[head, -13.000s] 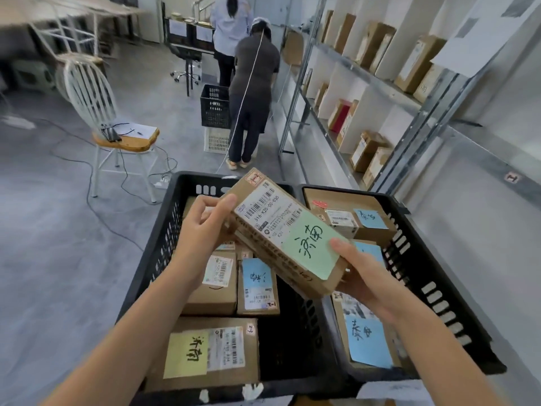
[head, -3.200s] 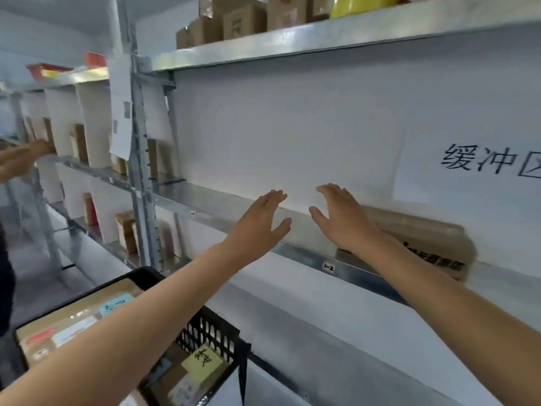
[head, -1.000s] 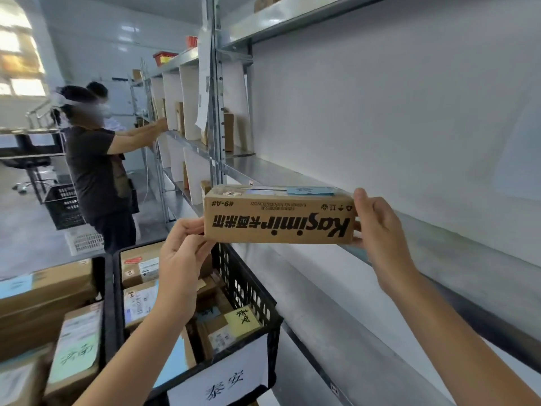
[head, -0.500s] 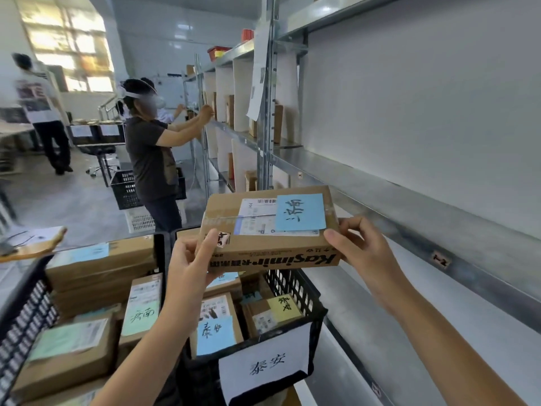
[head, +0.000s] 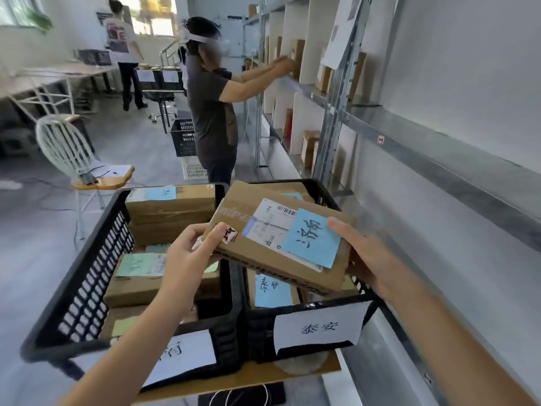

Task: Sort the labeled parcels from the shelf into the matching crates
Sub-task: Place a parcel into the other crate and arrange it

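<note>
Parcel [head: 272,244] with blue label held tilted above two black crates [head: 87,282], left hand [head: 187,253] pinching near corner, right hand [head: 369,256] clamped on other end; shelf [head: 439,159] alongside.

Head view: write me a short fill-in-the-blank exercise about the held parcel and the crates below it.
The left hand and right hand hold one parcel whose handwritten note is coloured ____.
Under it, the black crates standing side by side number ____.
The white sign reading 泰安 hangs on the ____ crate.
Missing words: blue; two; right.
</note>
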Demonstrator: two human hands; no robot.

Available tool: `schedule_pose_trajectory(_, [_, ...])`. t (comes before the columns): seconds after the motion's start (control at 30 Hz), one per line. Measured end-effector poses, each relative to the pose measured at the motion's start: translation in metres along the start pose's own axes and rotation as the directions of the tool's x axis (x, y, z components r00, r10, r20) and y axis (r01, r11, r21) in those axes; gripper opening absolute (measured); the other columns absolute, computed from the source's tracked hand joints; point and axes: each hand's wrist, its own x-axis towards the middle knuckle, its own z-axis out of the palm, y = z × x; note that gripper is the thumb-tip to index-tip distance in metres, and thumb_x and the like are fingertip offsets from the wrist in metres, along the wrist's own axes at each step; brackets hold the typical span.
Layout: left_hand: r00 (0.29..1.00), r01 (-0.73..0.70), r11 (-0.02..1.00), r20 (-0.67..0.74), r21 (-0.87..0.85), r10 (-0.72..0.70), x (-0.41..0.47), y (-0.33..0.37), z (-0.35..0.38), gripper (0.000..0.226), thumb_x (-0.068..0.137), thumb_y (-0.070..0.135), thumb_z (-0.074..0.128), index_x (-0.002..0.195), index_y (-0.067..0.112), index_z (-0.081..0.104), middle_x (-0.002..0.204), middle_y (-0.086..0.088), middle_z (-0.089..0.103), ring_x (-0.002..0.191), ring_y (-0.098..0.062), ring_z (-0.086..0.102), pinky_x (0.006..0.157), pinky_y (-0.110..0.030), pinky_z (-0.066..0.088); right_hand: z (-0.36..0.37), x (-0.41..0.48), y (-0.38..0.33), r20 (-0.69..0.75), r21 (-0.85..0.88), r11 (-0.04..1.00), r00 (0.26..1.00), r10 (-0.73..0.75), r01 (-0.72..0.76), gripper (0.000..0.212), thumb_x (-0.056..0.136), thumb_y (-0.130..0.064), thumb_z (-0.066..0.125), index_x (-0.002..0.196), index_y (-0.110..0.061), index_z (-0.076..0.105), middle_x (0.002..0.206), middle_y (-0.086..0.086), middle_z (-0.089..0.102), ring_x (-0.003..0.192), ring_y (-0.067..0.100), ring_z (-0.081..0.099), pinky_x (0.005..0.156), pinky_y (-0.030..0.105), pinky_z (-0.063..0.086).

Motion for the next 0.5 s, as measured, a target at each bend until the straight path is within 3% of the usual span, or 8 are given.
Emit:
schedule_pose_trajectory(0.07, [0.998, 0.03, 1.0, -0.053, 0.009, -0.029, 0.006, -0.004, -0.024, 0.041, 0.073, 0.052, 0.076, 0.1, 0.021, 0.076, 0.098, -0.003, 0.077, 0.092, -0.017, 0.074, 0.074, -0.021, 0.058, 0.02, 0.012, 0.004, 0.081, -0.035, 0.997, 0.994, 0.073, -0.07, 0.056, 0.058, -0.056, 0.081, 0.097, -0.015, 0.08, 0.101, 0.008, 0.078, 0.087, 0.021, 0.076, 0.065, 0.03, 0.06])
schedule_pose_trajectory(0.17, [0.992, 0.076, 0.996, -0.105, 0.038, -0.072, 0.016, -0.006, -0.064, 0.035, 0.074, 0.051, 0.076, 0.098, 0.025, 0.079, 0.1, -0.002, 0.077, 0.095, -0.016, 0.073, 0.078, -0.025, 0.059, 0.058, 0.029, 0.009, 0.143, -0.066, 0.99, 0.98, 0.136, -0.128, 0.071, 0.054, -0.052, 0.086, 0.107, -0.006, 0.074, 0.1, 0.012, 0.077, 0.089, 0.026, 0.075, 0.064, 0.031, 0.061])
schedule_pose_trajectory(0.23, [0.989, 0.102, 0.991, -0.117, 0.086, -0.092, 0.022, -0.006, -0.09, 0.029, 0.078, 0.051, 0.075, 0.095, 0.028, 0.08, 0.099, 0.0, 0.077, 0.098, -0.015, 0.072, 0.084, -0.029, 0.058, 0.084, 0.04, 0.013, 0.129, -0.062, 0.991, 0.984, 0.127, -0.119, 0.071, 0.054, -0.052, 0.088, 0.105, -0.004, 0.074, 0.096, 0.011, 0.078, 0.085, 0.028, 0.073, 0.068, 0.035, 0.063])
schedule_pose_trajectory(0.3, [0.985, 0.126, 0.978, -0.142, 0.166, -0.103, 0.025, -0.009, -0.116, 0.025, 0.08, 0.053, 0.073, 0.092, 0.031, 0.079, 0.096, 0.002, 0.077, 0.096, -0.014, 0.072, 0.087, -0.03, 0.057, 0.108, 0.049, 0.018, 0.107, -0.041, 0.992, 0.987, 0.121, -0.117, 0.064, 0.056, -0.052, 0.09, 0.098, -0.005, 0.076, 0.089, 0.01, 0.078, 0.068, 0.021, 0.068, 0.059, 0.029, 0.061])
schedule_pose_trajectory(0.37, [0.975, 0.153, 0.962, -0.191, 0.227, -0.11, 0.025, -0.013, -0.141, 0.023, 0.086, 0.053, 0.069, 0.092, 0.033, 0.078, 0.092, 0.004, 0.077, 0.09, -0.013, 0.072, 0.089, -0.037, 0.055, 0.131, 0.057, 0.023, 0.111, -0.04, 0.99, 0.984, 0.141, -0.137, 0.063, 0.058, -0.05, 0.089, 0.098, -0.003, 0.076, 0.091, 0.011, 0.078, 0.067, 0.019, 0.068, 0.053, 0.026, 0.056])
schedule_pose_trajectory(0.5, [0.923, 0.203, 0.958, -0.367, 0.204, -0.118, 0.027, -0.014, -0.181, 0.017, 0.092, 0.039, 0.062, 0.09, 0.03, 0.076, 0.095, -0.002, 0.076, 0.092, -0.023, 0.072, 0.087, -0.047, 0.058, 0.176, 0.067, 0.037, 0.177, -0.113, 0.984, 0.972, 0.158, -0.139, 0.059, 0.061, -0.052, 0.086, 0.102, -0.011, 0.075, 0.096, 0.004, 0.079, 0.092, 0.02, 0.075, 0.084, 0.035, 0.059])
